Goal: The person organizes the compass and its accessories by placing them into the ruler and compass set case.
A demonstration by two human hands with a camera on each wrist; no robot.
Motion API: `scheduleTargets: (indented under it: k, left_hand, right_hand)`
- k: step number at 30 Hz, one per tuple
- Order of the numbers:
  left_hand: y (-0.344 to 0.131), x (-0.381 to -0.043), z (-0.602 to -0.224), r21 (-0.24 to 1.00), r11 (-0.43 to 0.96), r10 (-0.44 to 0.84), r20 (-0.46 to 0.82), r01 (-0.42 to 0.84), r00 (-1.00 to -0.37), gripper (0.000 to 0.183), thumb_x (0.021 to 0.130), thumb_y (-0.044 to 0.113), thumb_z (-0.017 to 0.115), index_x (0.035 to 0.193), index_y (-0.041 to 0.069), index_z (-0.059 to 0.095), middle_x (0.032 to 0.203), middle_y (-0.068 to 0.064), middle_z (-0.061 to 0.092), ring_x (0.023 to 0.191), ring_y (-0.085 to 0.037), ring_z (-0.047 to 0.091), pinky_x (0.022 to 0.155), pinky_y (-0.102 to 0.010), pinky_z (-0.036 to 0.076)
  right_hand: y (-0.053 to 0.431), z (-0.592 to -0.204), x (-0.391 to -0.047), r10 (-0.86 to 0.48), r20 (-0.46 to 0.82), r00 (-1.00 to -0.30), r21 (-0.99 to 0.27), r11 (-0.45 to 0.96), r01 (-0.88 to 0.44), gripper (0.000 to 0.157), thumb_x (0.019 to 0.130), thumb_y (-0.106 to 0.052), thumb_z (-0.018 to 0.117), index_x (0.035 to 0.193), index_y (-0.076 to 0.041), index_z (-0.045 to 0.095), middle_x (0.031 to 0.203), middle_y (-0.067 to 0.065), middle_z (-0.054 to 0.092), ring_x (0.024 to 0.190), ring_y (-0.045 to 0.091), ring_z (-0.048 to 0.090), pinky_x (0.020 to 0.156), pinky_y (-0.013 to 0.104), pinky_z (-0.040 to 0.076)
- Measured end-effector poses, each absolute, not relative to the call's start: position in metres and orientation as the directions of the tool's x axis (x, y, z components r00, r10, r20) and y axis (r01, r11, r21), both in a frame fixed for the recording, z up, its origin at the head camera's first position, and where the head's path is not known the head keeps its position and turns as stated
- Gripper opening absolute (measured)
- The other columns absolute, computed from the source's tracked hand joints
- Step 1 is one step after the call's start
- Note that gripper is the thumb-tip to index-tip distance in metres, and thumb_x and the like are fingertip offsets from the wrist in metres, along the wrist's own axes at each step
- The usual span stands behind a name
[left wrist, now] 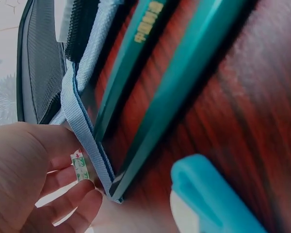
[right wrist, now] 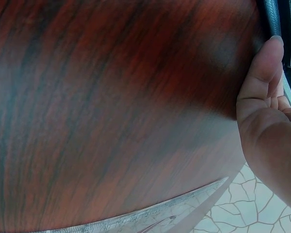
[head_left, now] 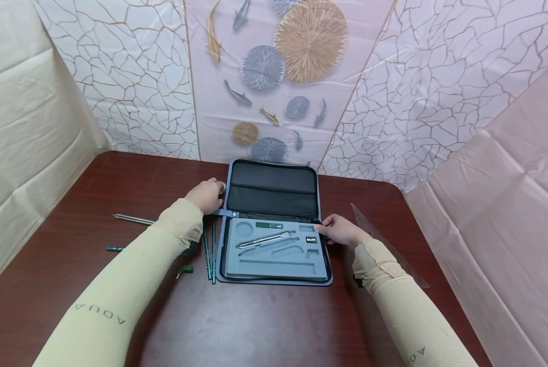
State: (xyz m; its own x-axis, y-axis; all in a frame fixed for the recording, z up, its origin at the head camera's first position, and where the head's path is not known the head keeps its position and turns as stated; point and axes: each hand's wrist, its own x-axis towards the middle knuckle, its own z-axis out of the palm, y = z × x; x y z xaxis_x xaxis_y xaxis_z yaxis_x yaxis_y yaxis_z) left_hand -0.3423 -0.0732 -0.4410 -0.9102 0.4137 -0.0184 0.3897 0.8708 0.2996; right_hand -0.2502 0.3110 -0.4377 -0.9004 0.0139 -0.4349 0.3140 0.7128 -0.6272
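An unzipped case [head_left: 274, 191] lies open with a grey-blue moulded tray [head_left: 274, 267] in its lower half. In the tray sit a silver compass [head_left: 266, 239], a flat green piece [head_left: 269, 225] and a small green sharpener [head_left: 311, 239]. My left hand [head_left: 206, 196] is at the case's left edge, beside the blue strap [left wrist: 82, 121]. Its thumb and fingers pinch a small item with a green-and-white label [left wrist: 79, 166], mostly hidden. My right hand [head_left: 342, 230] grips the case's right edge, thumb on the tray and fingers along the outer side.
Two green pencils [head_left: 210, 255] lie left of the case. Near them are a green piece [head_left: 186, 268], a silver pointed tool [head_left: 133, 219] and another pencil's end [head_left: 114, 249], partly behind my left sleeve. A clear set square [head_left: 386, 242] lies at the right.
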Motion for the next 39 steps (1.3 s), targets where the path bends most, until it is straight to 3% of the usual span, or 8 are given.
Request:
scheduleTargets:
  k: [3, 10, 16, 24, 29, 34, 39]
  left_hand:
    - [-0.075, -0.341, -0.440, 0.285, 0.869, 0.422, -0.005, 0.403, -0.906, 0.035, 0.092, 0.012, 0.063, 0.124, -0.002, 0.060, 0.111, -0.020, 0.055, 0.095, -0.030, 0.058, 0.086, -0.043, 0.047]
    - [-0.080, -0.344, -0.444, 0.264, 0.877, 0.415, 0.009, 0.402, -0.910, 0.008, 0.091, 0.004, 0.060, 0.093, -0.001, 0.066, 0.094, -0.018, 0.057, 0.087, -0.028, 0.058, 0.079, -0.042, 0.049]
    - [-0.083, -0.343, -0.443, 0.256, 0.883, 0.404, 0.007, 0.393, -0.915, 0.016, 0.097, 0.005, 0.051, 0.087, 0.000, 0.063, 0.087, -0.016, 0.058, 0.080, -0.026, 0.058, 0.075, -0.041, 0.050]
    - [-0.084, -0.341, -0.437, 0.268, 0.893, 0.374, 0.002, 0.361, -0.928, 0.020, 0.095, 0.006, 0.052, 0.077, 0.005, 0.059, 0.079, -0.011, 0.057, 0.069, -0.023, 0.053, 0.066, -0.040, 0.049]
    - [-0.084, -0.339, -0.433, 0.308, 0.880, 0.378, 0.006, 0.361, -0.926, 0.010, 0.094, 0.009, 0.057, 0.094, -0.001, 0.058, 0.091, -0.018, 0.056, 0.076, -0.027, 0.057, 0.070, -0.042, 0.049]
    - [-0.086, -0.338, -0.431, 0.312, 0.899, 0.326, -0.010, 0.307, -0.945, 0.045, 0.091, 0.017, 0.065, 0.126, -0.004, 0.047, 0.117, -0.026, 0.047, 0.084, -0.031, 0.061, 0.071, -0.044, 0.051]
    - [-0.087, -0.337, -0.431, 0.298, 0.914, 0.301, -0.040, 0.276, -0.953, 0.054, 0.091, 0.021, 0.065, 0.136, -0.003, 0.047, 0.121, -0.028, 0.047, 0.089, -0.034, 0.061, 0.075, -0.048, 0.051]
  right_hand:
    - [0.311, -0.438, -0.251, 0.019, -0.433, -0.901, -0.622, 0.718, 0.314, 0.045, 0.094, -0.041, 0.061, 0.113, -0.003, 0.046, 0.107, 0.014, 0.054, 0.087, 0.026, 0.060, 0.080, 0.039, 0.049]
    - [0.311, -0.443, -0.252, 0.027, -0.426, -0.904, -0.622, 0.717, 0.315, 0.046, 0.094, -0.042, 0.062, 0.113, -0.004, 0.047, 0.106, 0.014, 0.054, 0.086, 0.026, 0.059, 0.078, 0.037, 0.048]
    - [0.311, -0.442, -0.251, 0.025, -0.425, -0.905, -0.621, 0.719, 0.312, 0.045, 0.094, -0.042, 0.062, 0.113, -0.003, 0.047, 0.106, 0.014, 0.054, 0.086, 0.026, 0.060, 0.078, 0.038, 0.048]
    - [0.311, -0.441, -0.251, 0.027, -0.428, -0.903, -0.623, 0.715, 0.317, 0.044, 0.094, -0.041, 0.062, 0.113, -0.004, 0.047, 0.105, 0.014, 0.055, 0.087, 0.026, 0.060, 0.078, 0.037, 0.048]
    - [0.311, -0.439, -0.251, 0.021, -0.435, -0.900, -0.625, 0.712, 0.319, 0.044, 0.094, -0.041, 0.062, 0.113, -0.003, 0.047, 0.105, 0.014, 0.055, 0.087, 0.026, 0.060, 0.079, 0.038, 0.048]
    - [0.311, -0.439, -0.251, 0.019, -0.435, -0.900, -0.622, 0.716, 0.316, 0.045, 0.094, -0.041, 0.062, 0.113, -0.003, 0.047, 0.105, 0.014, 0.054, 0.087, 0.026, 0.060, 0.080, 0.039, 0.048]
    - [0.310, -0.439, -0.251, 0.024, -0.432, -0.902, -0.618, 0.720, 0.315, 0.045, 0.094, -0.041, 0.062, 0.113, -0.003, 0.047, 0.104, 0.014, 0.055, 0.086, 0.026, 0.060, 0.079, 0.038, 0.049]
